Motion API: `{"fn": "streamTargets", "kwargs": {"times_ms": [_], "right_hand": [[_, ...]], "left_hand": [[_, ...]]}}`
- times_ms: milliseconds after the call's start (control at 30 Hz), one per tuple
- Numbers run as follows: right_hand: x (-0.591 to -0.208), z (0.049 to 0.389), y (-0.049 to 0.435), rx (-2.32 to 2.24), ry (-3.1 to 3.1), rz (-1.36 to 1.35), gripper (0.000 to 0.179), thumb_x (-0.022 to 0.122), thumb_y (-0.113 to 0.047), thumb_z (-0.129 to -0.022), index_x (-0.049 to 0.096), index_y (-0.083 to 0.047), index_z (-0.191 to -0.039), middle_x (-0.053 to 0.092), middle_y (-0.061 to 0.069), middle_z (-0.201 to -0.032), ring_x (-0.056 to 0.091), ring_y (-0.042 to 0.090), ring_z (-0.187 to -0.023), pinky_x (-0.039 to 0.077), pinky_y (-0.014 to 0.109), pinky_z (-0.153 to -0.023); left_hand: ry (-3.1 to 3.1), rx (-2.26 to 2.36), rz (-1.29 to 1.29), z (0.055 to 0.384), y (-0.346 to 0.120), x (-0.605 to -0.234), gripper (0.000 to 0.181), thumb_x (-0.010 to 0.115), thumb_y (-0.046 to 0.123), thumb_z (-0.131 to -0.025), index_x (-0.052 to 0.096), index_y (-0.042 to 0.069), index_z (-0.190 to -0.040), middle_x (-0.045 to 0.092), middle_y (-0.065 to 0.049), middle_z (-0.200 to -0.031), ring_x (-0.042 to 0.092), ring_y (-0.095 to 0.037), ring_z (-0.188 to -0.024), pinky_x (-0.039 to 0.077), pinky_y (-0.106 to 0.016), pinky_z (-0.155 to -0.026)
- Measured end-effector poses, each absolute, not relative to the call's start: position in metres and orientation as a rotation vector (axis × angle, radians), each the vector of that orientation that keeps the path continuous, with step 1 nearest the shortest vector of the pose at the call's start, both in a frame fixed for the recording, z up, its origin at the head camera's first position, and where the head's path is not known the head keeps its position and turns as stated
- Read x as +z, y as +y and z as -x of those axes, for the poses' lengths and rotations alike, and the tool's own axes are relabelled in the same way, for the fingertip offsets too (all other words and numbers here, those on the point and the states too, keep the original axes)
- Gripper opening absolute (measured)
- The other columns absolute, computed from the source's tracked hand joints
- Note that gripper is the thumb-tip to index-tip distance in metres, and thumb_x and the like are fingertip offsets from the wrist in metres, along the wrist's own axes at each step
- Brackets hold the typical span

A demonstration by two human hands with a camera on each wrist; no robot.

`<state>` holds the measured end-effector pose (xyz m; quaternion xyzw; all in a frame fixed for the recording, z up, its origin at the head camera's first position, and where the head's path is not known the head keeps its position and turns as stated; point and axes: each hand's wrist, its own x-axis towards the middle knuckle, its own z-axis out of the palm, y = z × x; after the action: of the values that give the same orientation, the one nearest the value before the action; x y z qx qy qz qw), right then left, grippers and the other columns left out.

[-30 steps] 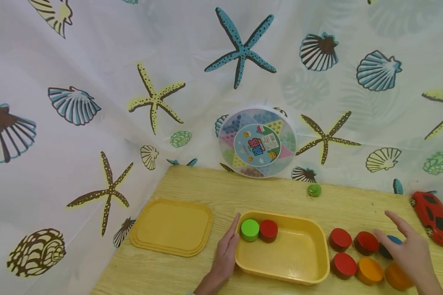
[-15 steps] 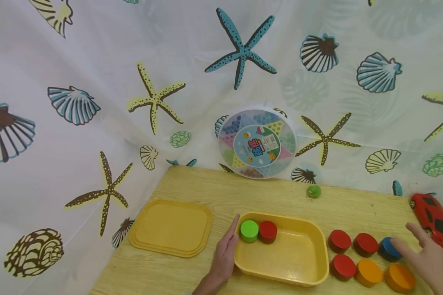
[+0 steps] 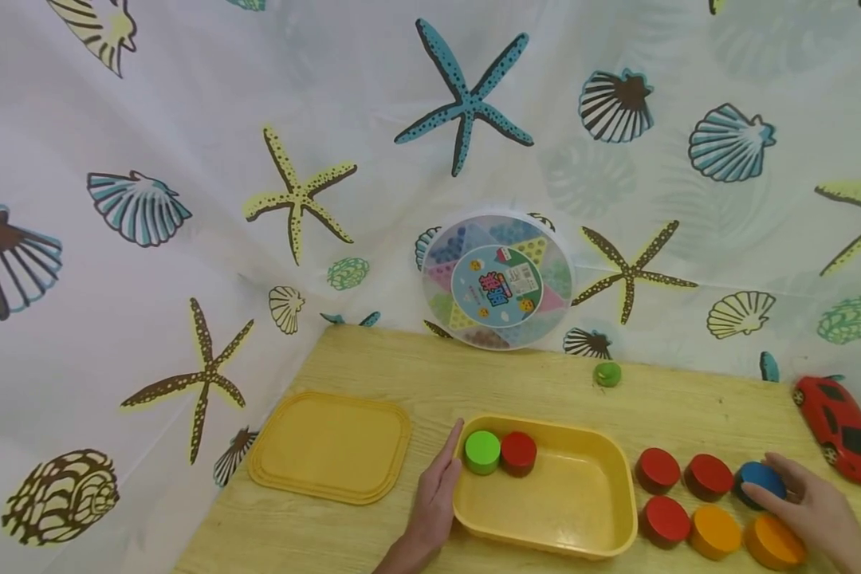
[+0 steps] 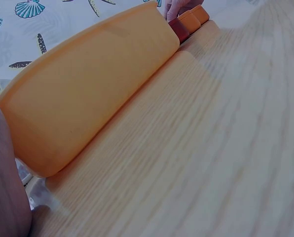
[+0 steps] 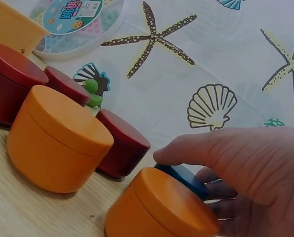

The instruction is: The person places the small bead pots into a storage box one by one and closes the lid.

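My left hand [image 3: 433, 494] lies with straight fingers against the left end wall of a yellow rectangular tub [image 3: 545, 542]. Inside the tub, a green round box [image 3: 483, 453] and a red round box [image 3: 519, 454] stand side by side at the far left. My right hand [image 3: 818, 506] grips a blue round box [image 3: 760, 483], thumb at its near left and fingers round its far right side. In the right wrist view the thumb meets the blue box [image 5: 186, 178], partly hidden behind an orange round box [image 5: 162, 207].
Right of the tub stand several more round boxes, red [image 3: 658, 470] and orange [image 3: 715, 532]. A flat yellow lid [image 3: 330, 446] lies at left. A red toy car [image 3: 841, 430], a small green figure [image 3: 607, 374] and a round game case [image 3: 497, 283] are near the patterned curtain.
My right hand drew back to the right, then came in to the blue round box and closed its fingers round it. My left hand stays at the tub's left end.
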<state>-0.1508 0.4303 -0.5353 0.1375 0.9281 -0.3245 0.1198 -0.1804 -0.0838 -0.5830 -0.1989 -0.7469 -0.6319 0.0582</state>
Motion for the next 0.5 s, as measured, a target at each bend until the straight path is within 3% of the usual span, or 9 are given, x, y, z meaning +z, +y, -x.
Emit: {"fn": "streamTargets", "kwargs": {"times_ms": [267, 500], "right_hand": [[-0.541, 0.148, 0.422, -0.816, 2.805, -0.392, 0.1, 0.063, -0.061, -0.098, 0.032, 0.02, -0.148, 0.039, 0.052, -0.139, 0.055, 0.059, -0.111, 0.057, 0.064, -0.091], [-0.547, 0.144, 0.417, -0.903, 2.829, -0.554, 0.104, 0.072, -0.057, -0.094, 0.032, 0.022, -0.148, 0.035, 0.051, -0.145, 0.05, 0.063, -0.125, 0.052, 0.066, -0.099]], "left_hand": [[-2.255, -1.887, 0.589, 0.181, -0.085, -0.585, 0.05, 0.03, 0.013, -0.116, 0.028, 0.005, -0.164, 0.029, -0.016, -0.169, 0.023, -0.025, -0.156, 0.017, -0.017, -0.123], [-2.269, -1.881, 0.603, 0.182, -0.085, -0.585, 0.05, 0.03, 0.015, -0.116, 0.027, 0.004, -0.165, 0.027, -0.017, -0.17, 0.022, -0.028, -0.156, 0.017, -0.016, -0.123]]}}
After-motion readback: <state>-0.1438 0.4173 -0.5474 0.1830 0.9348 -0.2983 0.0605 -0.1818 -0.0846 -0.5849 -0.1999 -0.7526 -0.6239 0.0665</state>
